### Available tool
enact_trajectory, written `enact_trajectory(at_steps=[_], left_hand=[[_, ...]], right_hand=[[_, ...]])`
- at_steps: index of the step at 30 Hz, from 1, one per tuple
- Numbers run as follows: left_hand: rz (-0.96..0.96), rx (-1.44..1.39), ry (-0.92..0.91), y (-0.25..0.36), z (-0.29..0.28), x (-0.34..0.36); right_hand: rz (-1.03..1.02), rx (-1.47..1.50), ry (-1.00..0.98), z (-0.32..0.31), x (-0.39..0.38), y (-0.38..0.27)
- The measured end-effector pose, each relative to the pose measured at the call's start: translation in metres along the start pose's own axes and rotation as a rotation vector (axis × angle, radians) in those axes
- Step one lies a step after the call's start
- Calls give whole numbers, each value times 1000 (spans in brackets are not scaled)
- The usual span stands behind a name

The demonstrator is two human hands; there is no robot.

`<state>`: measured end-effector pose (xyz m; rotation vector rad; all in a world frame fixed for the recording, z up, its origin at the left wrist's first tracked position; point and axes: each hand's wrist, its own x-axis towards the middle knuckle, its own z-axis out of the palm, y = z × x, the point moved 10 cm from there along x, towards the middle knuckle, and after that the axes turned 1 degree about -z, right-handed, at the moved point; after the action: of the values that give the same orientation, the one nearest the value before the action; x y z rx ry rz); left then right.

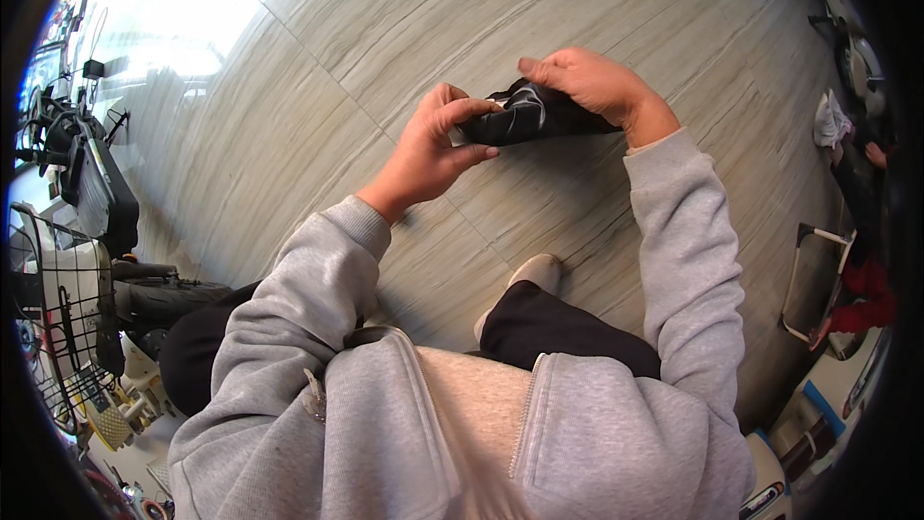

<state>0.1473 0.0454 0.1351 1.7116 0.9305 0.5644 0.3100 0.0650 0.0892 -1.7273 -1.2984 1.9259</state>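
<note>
A limp black piece with pale grey lines and a slight sheen [541,117] is held up in front of me, above the floor; it looks like soft fabric or thin sheeting, and its exact kind I cannot make out. My left hand [430,152] pinches its left end between thumb and fingers. A small whitish bit shows by those fingertips. My right hand [604,89] grips the right part from above, thumb pointing left along the upper edge. The other right fingers are hidden behind or inside the black piece.
To the left stand a black wire basket [72,327], a black tyre [168,300] and a dark scooter-like frame [101,188]. At the right edge sits another person with a white shoe [830,120], near a pale metal frame [791,279]. Tiled floor [289,135] lies below.
</note>
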Motion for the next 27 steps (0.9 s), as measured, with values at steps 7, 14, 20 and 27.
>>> enact_trajectory(at_steps=[7, 14, 20, 27], left_hand=[[-13, 13, -28, -1, -1, 2], [35, 66, -64, 5, 5, 1], [20, 94, -78, -1, 7, -2], [101, 83, -44, 9, 7, -2]], right_hand=[[-92, 175, -52, -3, -9, -1], [-97, 181, 14, 2, 5, 10], [-7, -78, -48, 16, 15, 20], [-15, -230, -144, 26, 24, 18]])
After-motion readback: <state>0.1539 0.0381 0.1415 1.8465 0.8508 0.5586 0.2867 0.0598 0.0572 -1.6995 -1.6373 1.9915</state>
